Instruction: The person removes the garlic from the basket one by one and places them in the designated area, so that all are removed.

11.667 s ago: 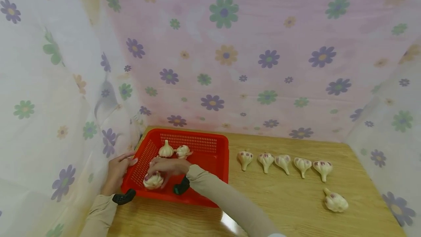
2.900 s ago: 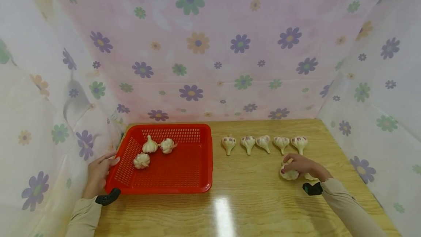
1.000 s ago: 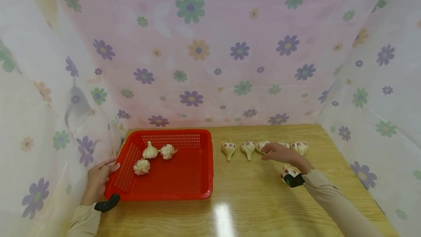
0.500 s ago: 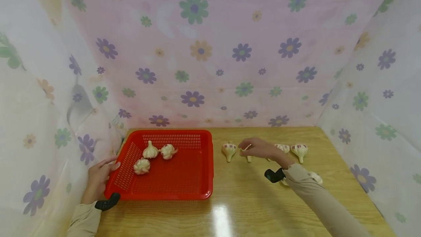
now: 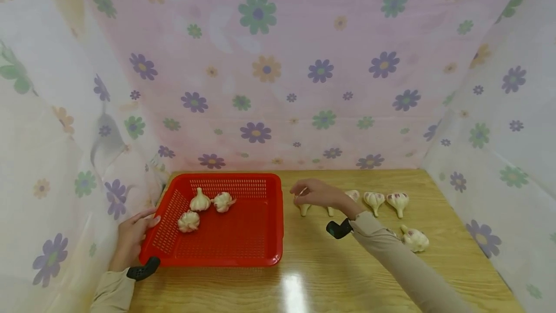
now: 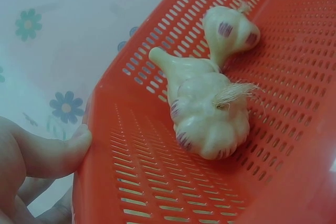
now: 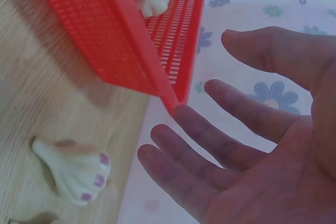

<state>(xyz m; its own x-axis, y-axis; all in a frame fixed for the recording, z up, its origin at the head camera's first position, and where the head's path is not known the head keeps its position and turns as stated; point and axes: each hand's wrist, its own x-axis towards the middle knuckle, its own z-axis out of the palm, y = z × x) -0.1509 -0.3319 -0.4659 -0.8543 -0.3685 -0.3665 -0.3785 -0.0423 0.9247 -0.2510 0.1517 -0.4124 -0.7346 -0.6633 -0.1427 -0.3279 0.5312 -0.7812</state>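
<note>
My left hand (image 5: pixel 130 238) grips the left rim of the red basket (image 5: pixel 217 261); in the left wrist view its thumb (image 6: pixel 63 153) lies on the rim, with fingers outside. Inside the basket are three garlic bulbs (image 6: pixel 210 114), clustered toward the back left. Held over the leftmost bulb (image 5: pixel 305 210) of a row on the table, my right hand (image 5: pixel 323 194) partly hides that bulb and its neighbour. The right wrist view shows its fingers (image 7: pixel 220 137) spread and holding nothing, with a garlic bulb (image 7: pixel 76 171) lying on the table below.
Farther right in the row lie three more bulbs, including the rightmost bulb (image 5: pixel 398 203). In front of them is another bulb (image 5: pixel 415 239), with one beside it mostly hidden by the right sleeve (image 5: pixel 391 255). Flowered cloth (image 5: pixel 269 86) closes in the table's back and sides.
The right hand left the basket, set a garlic bulb in the front right row and let go. Then it swept left above the back row. The left hand stays on the basket.
</note>
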